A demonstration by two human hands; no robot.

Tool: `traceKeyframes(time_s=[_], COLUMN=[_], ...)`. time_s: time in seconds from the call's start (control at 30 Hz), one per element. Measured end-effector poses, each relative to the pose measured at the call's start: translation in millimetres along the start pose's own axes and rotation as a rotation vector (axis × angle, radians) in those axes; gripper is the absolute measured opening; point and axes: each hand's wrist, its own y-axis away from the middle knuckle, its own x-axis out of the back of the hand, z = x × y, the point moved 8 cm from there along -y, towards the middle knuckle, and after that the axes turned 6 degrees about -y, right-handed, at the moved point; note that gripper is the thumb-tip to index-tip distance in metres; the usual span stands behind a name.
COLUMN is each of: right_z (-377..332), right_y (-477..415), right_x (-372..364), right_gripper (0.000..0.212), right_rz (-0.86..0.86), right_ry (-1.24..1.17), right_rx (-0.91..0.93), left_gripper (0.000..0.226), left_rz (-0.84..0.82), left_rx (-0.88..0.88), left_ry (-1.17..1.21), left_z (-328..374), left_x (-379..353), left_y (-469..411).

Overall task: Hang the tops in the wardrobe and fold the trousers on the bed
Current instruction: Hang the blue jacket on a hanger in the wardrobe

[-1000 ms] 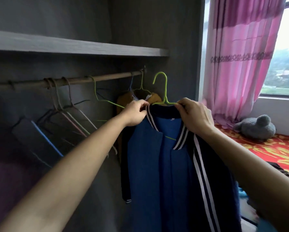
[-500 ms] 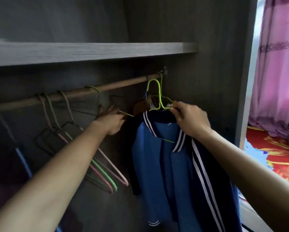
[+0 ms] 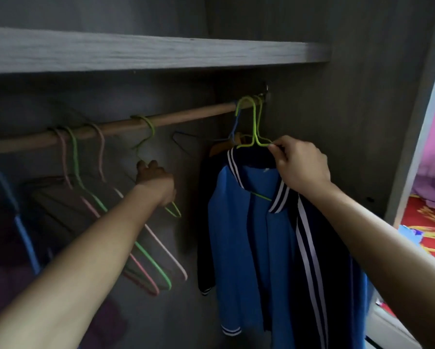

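Note:
A blue and navy jacket point(image 3: 251, 230) with white stripes hangs on a lime-green hanger point(image 3: 255, 127) whose hook sits over the wooden rail point(image 3: 186, 117) at its right end. My right hand point(image 3: 299, 165) pinches that hanger's shoulder at the jacket's collar. Further left, my left hand point(image 3: 156, 180) grips an empty green hanger point(image 3: 145, 137) that hangs from the rail. Behind the jacket a yellow-brown garment point(image 3: 221, 147) hangs, mostly hidden.
Several empty pink, green and blue hangers point(image 3: 145, 248) hang on the rail's left part. A grey shelf point(image 3: 161, 54) runs above the rail. The wardrobe's side wall point(image 3: 349, 122) is at the right, with a red patterned bed cover point(image 3: 427, 222) and pink curtain beyond.
The jacket's hanger hook has gone up onto the rail. My left hand left the collar and moved left to the empty green hanger. The view turned into the wardrobe.

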Motion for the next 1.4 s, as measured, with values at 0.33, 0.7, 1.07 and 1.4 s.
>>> traceKeyframes(time_s=[0.33, 0.7, 1.07, 1.4], right_z=[-52, -55, -16, 68], right_y=[-36, 20, 204, 411], right_x=[-63, -17, 86, 245], right_gripper=[0.021, 0.041, 0.040, 0.043], right_rz=[-0.209, -0.096, 0.006, -0.071], right_ry=[0.026, 0.115, 0.283, 0.535], right_rx=[-0.066, -0.053, -0.209, -0.508], left_gripper=[0.041, 0.033, 0.029, 0.058], left_rz=[0.255, 0.398, 0.635, 0.666], left_rx=[-0.208, -0.232, -0.219, -0.552], left_ry=[0.225, 0.465, 0.797, 1.162], left_z=[17, -12, 32, 222], left_x=[37, 69, 105, 200], left_y=[61, 126, 207, 349])
